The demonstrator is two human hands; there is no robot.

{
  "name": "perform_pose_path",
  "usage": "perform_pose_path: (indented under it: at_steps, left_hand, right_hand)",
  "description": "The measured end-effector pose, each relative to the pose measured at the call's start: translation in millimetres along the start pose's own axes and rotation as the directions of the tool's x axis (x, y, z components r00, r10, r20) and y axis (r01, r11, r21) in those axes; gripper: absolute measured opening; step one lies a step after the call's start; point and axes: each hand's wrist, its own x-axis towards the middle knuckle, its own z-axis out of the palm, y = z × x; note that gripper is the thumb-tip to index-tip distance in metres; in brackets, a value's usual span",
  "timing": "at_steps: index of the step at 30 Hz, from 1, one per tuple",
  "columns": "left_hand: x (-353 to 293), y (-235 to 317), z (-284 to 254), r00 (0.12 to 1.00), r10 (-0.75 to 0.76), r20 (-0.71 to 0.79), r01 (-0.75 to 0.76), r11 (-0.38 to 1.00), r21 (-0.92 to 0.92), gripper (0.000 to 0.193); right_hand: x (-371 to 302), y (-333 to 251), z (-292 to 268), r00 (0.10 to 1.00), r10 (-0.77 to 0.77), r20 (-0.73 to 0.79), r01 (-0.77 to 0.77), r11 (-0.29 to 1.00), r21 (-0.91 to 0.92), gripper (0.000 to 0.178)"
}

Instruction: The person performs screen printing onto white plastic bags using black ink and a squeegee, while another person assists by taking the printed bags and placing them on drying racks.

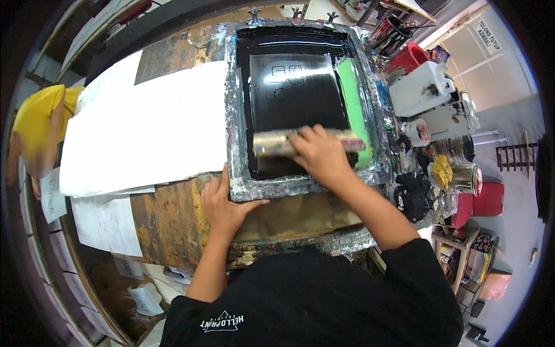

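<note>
A screen printing frame (233, 115) lies on a stained wooden table, its mesh (292, 104) coated with black ink. My right hand (322, 151) grips a wooden squeegee (274, 143), which lies crosswise over the near part of the mesh. The squeegee looks slightly blurred. At the frame's near left corner rests my left hand (224, 203), fingers spread, thumb along the near edge. A green strip (352, 98) runs down the right side of the mesh. Beside the frame on the left lie large white sheets (150, 127).
Clamps with wing nuts (254, 17) stand at the frame's far edge. On the right are a white jerrycan (421, 87), a red bucket (408, 60), a tin can (466, 177) and a yellow crumpled cloth (442, 171). A person in yellow (43, 118) is at the far left, near shelves.
</note>
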Motion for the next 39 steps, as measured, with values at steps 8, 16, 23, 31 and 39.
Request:
perform_pose_path:
  at_steps: [8,16,23,31,39]
  left_hand:
    - [-1.5,-0.9,-1.5,0.998,0.029,-0.050,-0.033,0.997,-0.076,0.130]
    - [-1.8,9.0,-3.6,0.995,-0.057,-0.083,0.010,0.877,-0.480,0.129]
    - [35.2,73.3,-56.2,0.974,-0.196,-0.117,-0.052,0.311,-0.949,0.115]
    - [34.8,54.3,-24.6,0.988,0.025,0.155,-0.060,0.972,0.227,0.127]
    - [107.8,81.3,-29.7,0.976,0.169,-0.138,-0.185,0.976,-0.114,0.091]
  right_hand:
    - [187.9,122.5,36.9,0.990,-0.040,-0.136,0.018,0.987,-0.159,0.037]
    - [68.4,31.5,-67.8,0.984,-0.055,0.169,0.045,0.997,0.066,0.036]
    - [2.5,-59.4,-156.1,0.983,-0.017,-0.185,-0.013,0.987,-0.158,0.047]
    - [87.2,-43.8,-218.6,0.861,-0.145,-0.487,-0.018,0.949,-0.314,0.035]
    - [140.6,-7.7,-254.5,0.864,-0.138,-0.485,0.004,0.963,-0.268,0.054]
